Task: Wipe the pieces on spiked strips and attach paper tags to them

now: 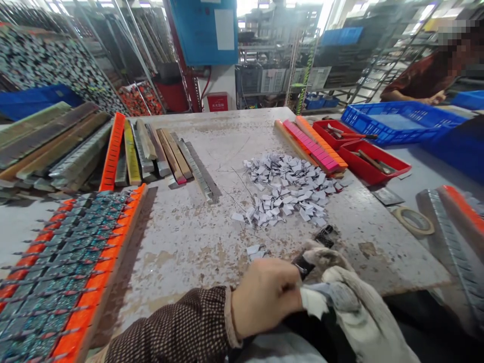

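Observation:
My bare left hand [264, 297] is closed at the near edge of the table, its fingers pinched on a small dark clip-like piece [304, 264]. My right hand [348, 297], in a dirty white glove, is curled round the same dark piece from the right. Both hands touch each other. A second small dark piece [325, 235] lies on the table just beyond the glove. A heap of small white paper tags [289, 189] is spread on the table beyond my hands, with two stray tags [255, 250] close to my left hand.
An orange-edged rack of glittery teal pieces [60, 272] fills the near left. Long strips [166, 156] lie at the far left, pink and orange strips [312, 146] at the far right. Red trays [372, 164], a blue crate [401, 121], a tape roll [414, 220] and another person [423, 80] are on the right.

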Action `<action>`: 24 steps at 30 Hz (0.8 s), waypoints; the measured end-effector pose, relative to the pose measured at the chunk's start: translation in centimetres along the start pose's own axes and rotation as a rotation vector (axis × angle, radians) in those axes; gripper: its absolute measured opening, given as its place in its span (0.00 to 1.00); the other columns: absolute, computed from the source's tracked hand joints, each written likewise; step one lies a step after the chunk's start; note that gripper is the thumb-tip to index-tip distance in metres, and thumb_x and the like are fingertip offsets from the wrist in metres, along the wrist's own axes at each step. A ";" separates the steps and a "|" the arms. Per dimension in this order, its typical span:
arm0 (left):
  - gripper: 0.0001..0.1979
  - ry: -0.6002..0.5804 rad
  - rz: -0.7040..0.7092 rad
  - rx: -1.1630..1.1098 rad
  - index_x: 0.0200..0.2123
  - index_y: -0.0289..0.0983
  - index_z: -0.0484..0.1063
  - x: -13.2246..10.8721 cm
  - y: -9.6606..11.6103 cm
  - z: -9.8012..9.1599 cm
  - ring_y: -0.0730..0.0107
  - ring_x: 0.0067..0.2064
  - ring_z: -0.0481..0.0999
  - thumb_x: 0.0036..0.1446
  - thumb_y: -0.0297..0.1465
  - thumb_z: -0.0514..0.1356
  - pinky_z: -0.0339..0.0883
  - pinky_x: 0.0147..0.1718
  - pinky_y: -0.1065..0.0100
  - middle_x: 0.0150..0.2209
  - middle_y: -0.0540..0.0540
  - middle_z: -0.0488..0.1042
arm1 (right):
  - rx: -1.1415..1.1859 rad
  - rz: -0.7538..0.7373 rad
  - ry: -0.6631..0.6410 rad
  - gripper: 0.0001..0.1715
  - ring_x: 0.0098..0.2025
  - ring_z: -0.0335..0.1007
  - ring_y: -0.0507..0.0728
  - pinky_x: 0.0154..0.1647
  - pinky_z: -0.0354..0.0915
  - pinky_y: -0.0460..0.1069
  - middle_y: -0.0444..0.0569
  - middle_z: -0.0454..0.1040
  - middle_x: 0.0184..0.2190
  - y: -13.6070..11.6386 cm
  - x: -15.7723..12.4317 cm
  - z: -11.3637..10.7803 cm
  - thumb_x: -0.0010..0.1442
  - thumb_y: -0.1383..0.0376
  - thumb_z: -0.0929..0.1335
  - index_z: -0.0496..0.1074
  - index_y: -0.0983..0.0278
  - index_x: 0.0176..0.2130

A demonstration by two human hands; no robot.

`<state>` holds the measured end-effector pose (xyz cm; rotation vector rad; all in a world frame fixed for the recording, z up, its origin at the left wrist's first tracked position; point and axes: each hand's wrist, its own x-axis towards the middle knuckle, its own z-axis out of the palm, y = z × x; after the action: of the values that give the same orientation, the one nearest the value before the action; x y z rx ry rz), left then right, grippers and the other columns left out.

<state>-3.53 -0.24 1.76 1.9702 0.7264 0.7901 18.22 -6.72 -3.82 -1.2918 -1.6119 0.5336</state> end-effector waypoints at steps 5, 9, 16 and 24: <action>0.20 0.052 -0.041 0.110 0.24 0.39 0.52 -0.7 -0.6 0.4 0.72 0.27 0.60 0.68 0.35 0.55 0.52 0.26 0.69 0.24 0.51 0.63 | 0.072 -0.041 -0.033 0.20 0.48 0.80 0.63 0.41 0.81 0.55 0.57 0.75 0.55 -1.4 1.6 3.0 0.71 0.63 0.61 0.65 0.55 0.60; 0.18 -0.099 0.112 0.062 0.27 0.40 0.57 -0.9 -1.0 0.6 0.69 0.30 0.65 0.71 0.37 0.51 0.63 0.34 0.68 0.28 0.49 0.68 | 0.045 -0.142 -0.208 0.10 0.47 0.80 0.60 0.45 0.80 0.53 0.51 0.77 0.51 -1.3 2.2 2.6 0.71 0.60 0.61 0.71 0.56 0.45; 0.30 -0.220 -0.223 0.372 0.53 0.37 0.68 -1.6 -2.2 -0.3 0.51 0.48 0.72 0.55 0.50 0.68 0.69 0.47 0.54 0.49 0.39 0.74 | -0.338 -0.170 -0.065 0.06 0.64 0.66 0.66 0.61 0.70 0.64 0.54 0.75 0.53 4.4 6.2 -2.7 0.67 0.65 0.66 0.71 0.59 0.36; 0.26 -0.437 -0.491 0.435 0.56 0.37 0.68 -3.1 -1.9 -0.1 0.47 0.54 0.70 0.52 0.27 0.62 0.71 0.53 0.48 0.55 0.39 0.71 | -0.854 -0.406 -0.315 0.08 0.62 0.68 0.70 0.62 0.67 0.66 0.59 0.77 0.46 6.7 9.2 -2.5 0.66 0.70 0.64 0.72 0.63 0.37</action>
<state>-5.93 -1.63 -0.63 2.1035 1.1108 -0.1055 23.94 3.44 -4.31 -1.4407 -2.4335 -0.2656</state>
